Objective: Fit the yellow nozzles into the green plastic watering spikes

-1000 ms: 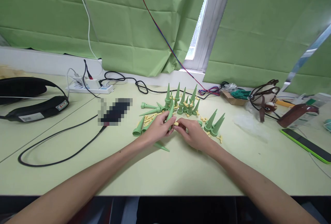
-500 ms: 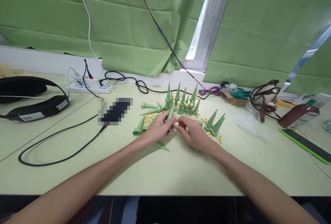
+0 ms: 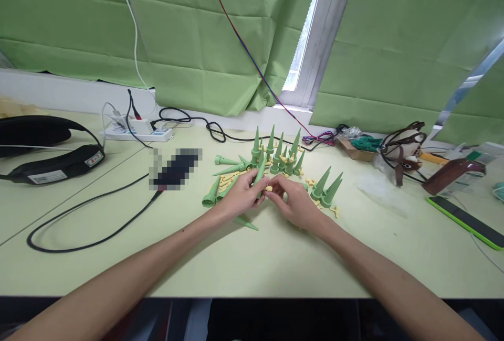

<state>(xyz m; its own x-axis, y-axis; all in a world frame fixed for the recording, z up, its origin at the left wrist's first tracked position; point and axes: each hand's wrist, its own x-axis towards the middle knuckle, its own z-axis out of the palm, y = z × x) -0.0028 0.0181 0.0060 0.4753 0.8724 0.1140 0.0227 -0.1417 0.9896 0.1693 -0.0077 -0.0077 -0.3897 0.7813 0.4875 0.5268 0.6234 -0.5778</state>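
left hand [image 3: 244, 192] clamped round green spike [image 3: 260, 173]; right hand [image 3: 294, 198] pinching yellow piece [image 3: 269, 189]

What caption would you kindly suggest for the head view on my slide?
Left hand holds a green spike, right hand a yellow piece, among more of both on a table.

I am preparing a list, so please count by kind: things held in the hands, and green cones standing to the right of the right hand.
Green cone in left hand: 1
Yellow piece in right hand: 1
Standing green cones at right: 2
Total: 4
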